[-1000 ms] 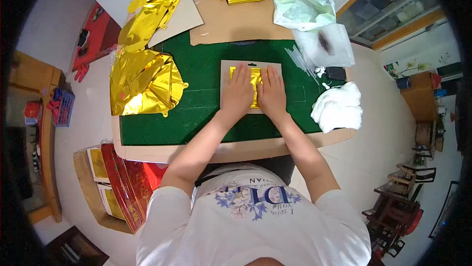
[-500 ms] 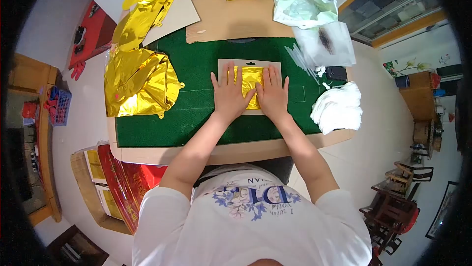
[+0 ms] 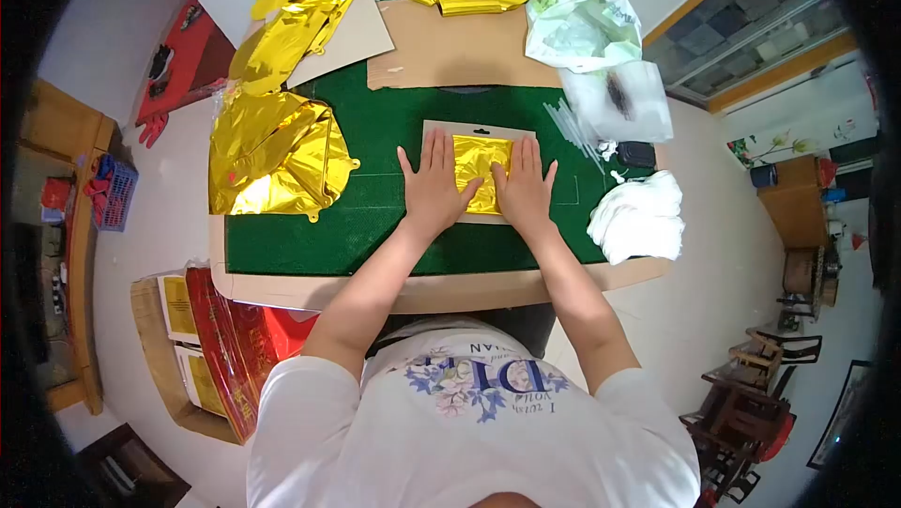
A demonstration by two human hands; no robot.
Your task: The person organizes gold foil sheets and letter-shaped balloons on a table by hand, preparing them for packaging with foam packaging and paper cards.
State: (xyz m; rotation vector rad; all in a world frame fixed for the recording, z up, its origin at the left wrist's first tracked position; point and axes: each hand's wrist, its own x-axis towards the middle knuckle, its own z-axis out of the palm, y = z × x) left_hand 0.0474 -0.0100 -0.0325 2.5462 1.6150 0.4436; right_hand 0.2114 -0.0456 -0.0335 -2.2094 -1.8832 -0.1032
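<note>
A folded gold foil piece lies on a grey-brown card with a hanging slot at its far edge, on the green mat. My left hand rests flat over the card's left side, fingers stretched forward and thumb on the foil. On the right side my right hand lies flat too, its thumb touching the foil near its middle. Both hands are open, and they cover the card's side edges.
Large gold foil pieces spread over the table's left and far side. Beyond the card lies a cardboard sheet. To the right are a plastic bag, clear strips, a black object and white cloth.
Both hands have spread slightly apart across the card, showing more of the gold foil between them. The whole view has shifted a little.
</note>
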